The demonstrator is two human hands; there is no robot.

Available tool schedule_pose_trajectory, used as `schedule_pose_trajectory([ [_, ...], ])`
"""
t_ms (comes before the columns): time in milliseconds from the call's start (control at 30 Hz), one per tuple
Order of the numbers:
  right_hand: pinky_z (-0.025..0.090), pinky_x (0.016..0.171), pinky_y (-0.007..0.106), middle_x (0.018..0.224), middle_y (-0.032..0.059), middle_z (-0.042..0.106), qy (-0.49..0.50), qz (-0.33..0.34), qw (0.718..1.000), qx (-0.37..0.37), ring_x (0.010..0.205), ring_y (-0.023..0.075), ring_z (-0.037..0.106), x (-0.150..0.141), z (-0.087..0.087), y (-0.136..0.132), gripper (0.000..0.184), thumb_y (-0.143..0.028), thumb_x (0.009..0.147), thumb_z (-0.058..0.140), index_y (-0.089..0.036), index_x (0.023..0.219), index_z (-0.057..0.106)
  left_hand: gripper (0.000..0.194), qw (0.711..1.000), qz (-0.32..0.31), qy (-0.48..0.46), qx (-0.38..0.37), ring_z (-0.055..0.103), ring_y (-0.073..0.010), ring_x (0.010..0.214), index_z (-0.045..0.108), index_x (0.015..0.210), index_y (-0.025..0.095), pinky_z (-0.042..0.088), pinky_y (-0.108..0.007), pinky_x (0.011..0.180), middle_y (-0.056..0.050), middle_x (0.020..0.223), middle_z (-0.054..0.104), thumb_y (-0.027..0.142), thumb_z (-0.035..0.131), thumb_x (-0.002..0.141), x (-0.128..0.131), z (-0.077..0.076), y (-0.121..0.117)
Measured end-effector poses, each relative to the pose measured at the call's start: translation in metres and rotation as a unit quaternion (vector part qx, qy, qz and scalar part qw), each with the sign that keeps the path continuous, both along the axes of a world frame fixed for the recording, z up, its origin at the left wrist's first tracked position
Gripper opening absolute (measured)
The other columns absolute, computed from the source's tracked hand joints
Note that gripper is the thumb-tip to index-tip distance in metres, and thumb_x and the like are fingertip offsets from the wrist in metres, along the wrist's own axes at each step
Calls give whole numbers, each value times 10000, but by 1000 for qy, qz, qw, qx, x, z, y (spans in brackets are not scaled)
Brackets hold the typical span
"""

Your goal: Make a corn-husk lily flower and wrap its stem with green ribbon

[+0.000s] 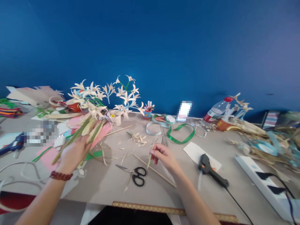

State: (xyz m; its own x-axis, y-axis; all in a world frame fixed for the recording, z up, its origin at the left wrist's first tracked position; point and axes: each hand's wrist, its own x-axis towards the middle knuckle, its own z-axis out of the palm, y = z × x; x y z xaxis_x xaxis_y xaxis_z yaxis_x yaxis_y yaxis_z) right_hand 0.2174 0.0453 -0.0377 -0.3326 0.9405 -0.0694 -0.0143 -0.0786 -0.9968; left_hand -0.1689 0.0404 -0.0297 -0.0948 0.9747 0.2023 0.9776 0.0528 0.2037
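Note:
My left hand (75, 152), with a red bead bracelet at the wrist, is closed over a bunch of pale and green dried husk strips (93, 129); its fingertips are partly hidden among them. In my right hand (164, 155), a thin green husk strip (149, 160) is pinched between thumb and fingers, hanging downward. Between the hands lie black-handled scissors (138, 176) with their blades pointing left. A thin wooden stick (159, 173) runs below my right hand. Loose cream petals (139, 139) lie just beyond it.
Cream husk flowers (126, 98) rise from a white cup (115, 118) at the back. Green ribbon (180, 134) lies behind my right hand. A black glue gun (212, 172) and a white power strip (260, 184) are on the right, a blue glue gun (14, 143) on the left. A bottle (217, 110) leans near the wall.

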Motion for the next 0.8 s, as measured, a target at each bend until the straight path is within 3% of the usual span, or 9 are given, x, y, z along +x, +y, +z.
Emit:
schedule_pose_trajectory([
  [133, 399, 473, 198, 595, -32, 619, 16, 8, 1000, -14, 454, 83, 530, -6, -1, -2, 210, -335, 799, 636, -178, 696, 542, 277, 996, -37, 78, 12, 627, -285, 858, 585, 1093, 183, 437, -335, 675, -129, 1052, 627, 306, 407, 921, 11, -9, 9],
  [233, 389, 468, 201, 597, -27, 629, 36, 5, 999, -31, 440, 80, 516, -9, -2, -4, 216, -343, 798, 630, -180, 692, 538, 260, 996, -56, 22, 69, 616, -288, 951, 614, 1025, 202, 462, -363, 796, -118, 1082, 626, 349, 426, 921, 34, -5, 4],
  [300, 389, 471, 202, 600, -25, 634, 44, -2, 998, -33, 440, 79, 513, -12, -2, -5, 214, -344, 797, 628, -181, 693, 535, 226, 986, -129, -61, 84, 612, -260, 937, 630, 943, 211, 462, -350, 829, -92, 1001, 645, 341, 446, 918, 62, 0, -7],
  [400, 386, 473, 200, 595, -26, 631, 48, -22, 998, -32, 442, 79, 512, -17, -3, -8, 213, -339, 792, 631, -184, 691, 525, 221, 934, -275, -228, -8, 609, -198, 813, 637, 918, 205, 474, -292, 729, -61, 886, 658, 336, 458, 929, 116, 6, -21],
  [467, 384, 472, 202, 591, -28, 629, 49, -34, 998, -26, 441, 80, 510, -20, -2, -10, 214, -338, 793, 632, -186, 690, 522, 204, 895, -301, -322, -69, 597, -178, 770, 644, 958, 206, 466, -269, 676, -43, 864, 664, 366, 535, 897, 149, 5, -25],
  [600, 386, 473, 206, 609, -22, 637, 48, -41, 998, -9, 443, 82, 506, -22, -3, -11, 219, -352, 807, 625, -190, 699, 527, 210, 816, -276, -480, -164, 522, -123, 608, 610, 819, 178, 403, -229, 560, 8, 687, 597, 372, 561, 883, 184, -4, -20],
  [700, 389, 470, 203, 632, -19, 638, 30, -40, 999, 2, 446, 79, 503, -22, -4, -11, 218, -361, 826, 612, -189, 719, 531, 209, 760, -244, -564, -211, 502, -110, 562, 569, 825, 178, 393, -225, 540, 29, 633, 549, 381, 573, 874, 187, -6, -15],
  [800, 399, 472, 195, 631, -27, 613, -1, -32, 999, 15, 459, 77, 513, -21, -5, -11, 210, -352, 838, 603, -185, 732, 535, 232, 732, -238, -599, -220, 526, -116, 587, 560, 793, 175, 424, -244, 596, 18, 628, 557, 389, 564, 883, 184, -6, -14],
])
